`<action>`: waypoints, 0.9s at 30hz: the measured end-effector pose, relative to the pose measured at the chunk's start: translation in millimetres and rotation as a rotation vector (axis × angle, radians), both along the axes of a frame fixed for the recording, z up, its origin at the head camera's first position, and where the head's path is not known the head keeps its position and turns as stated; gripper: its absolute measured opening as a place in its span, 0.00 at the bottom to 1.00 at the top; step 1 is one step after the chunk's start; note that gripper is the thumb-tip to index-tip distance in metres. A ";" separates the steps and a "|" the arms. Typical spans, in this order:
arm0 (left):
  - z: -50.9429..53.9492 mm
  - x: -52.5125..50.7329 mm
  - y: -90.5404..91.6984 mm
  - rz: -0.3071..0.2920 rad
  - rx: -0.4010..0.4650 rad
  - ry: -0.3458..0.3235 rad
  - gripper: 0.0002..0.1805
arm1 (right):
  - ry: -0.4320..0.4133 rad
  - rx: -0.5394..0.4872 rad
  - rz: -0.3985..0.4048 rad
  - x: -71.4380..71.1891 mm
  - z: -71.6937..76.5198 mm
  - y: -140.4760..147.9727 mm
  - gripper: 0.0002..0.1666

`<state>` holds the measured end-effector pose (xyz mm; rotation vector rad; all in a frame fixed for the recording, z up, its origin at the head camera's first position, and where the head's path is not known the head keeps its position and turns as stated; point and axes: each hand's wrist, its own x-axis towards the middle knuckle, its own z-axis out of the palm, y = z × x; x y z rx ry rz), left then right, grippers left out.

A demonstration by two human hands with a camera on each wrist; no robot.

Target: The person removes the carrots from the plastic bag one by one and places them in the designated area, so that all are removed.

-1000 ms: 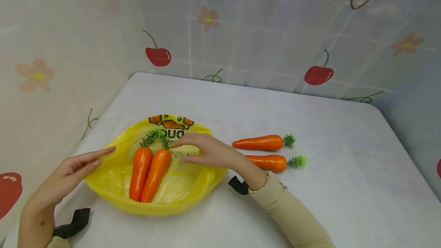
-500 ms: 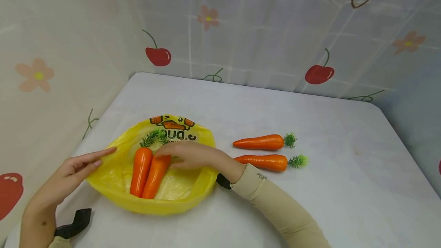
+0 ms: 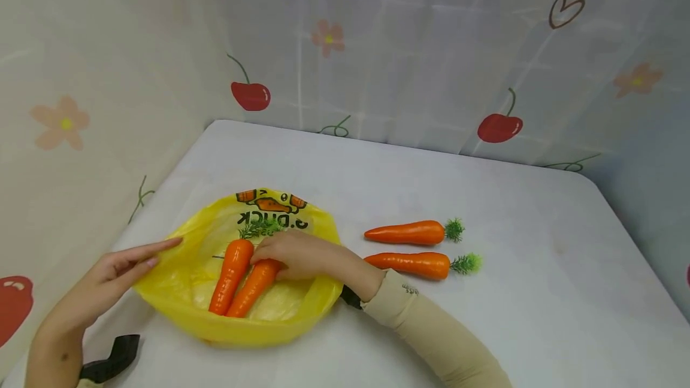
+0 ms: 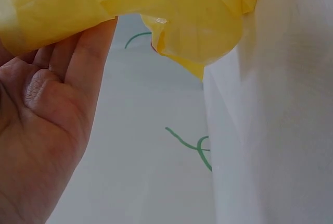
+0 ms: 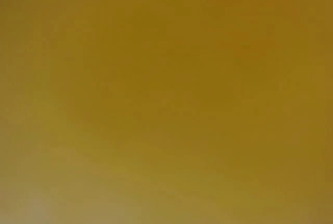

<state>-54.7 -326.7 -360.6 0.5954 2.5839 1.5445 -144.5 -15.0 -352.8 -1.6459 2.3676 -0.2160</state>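
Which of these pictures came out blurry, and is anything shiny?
Right wrist view: wholly blurred, just a yellow-brown haze; head view: mostly clear, glints on the carrots, pale streaks on the patterned backdrop; left wrist view: left hand fairly clear, small bright glint on the yellow bag.

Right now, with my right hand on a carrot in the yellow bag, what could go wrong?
The gripped carrot lies right beside the other bagged carrot, so lifting it with your right hand might drag both. Your left hand rests a straight index finger at the edge of the yellow bag, which may slip or fold if tugged. Your right wrist is beside the tip of the nearer loose carrot, so pulling back could knock it.
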 end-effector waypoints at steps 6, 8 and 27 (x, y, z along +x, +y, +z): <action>0.8 2.3 -0.6 -0.005 0.015 -0.014 0.20 | 0.058 0.010 -0.008 7.1 0.6 4.1 0.23; 1.1 2.4 -0.4 -0.003 0.018 -0.013 0.20 | 0.059 0.012 -0.011 7.6 1.0 5.1 0.23; 3.9 2.5 -0.2 0.002 0.030 -0.013 0.19 | -0.053 -0.130 -0.040 16.0 28.9 31.2 0.24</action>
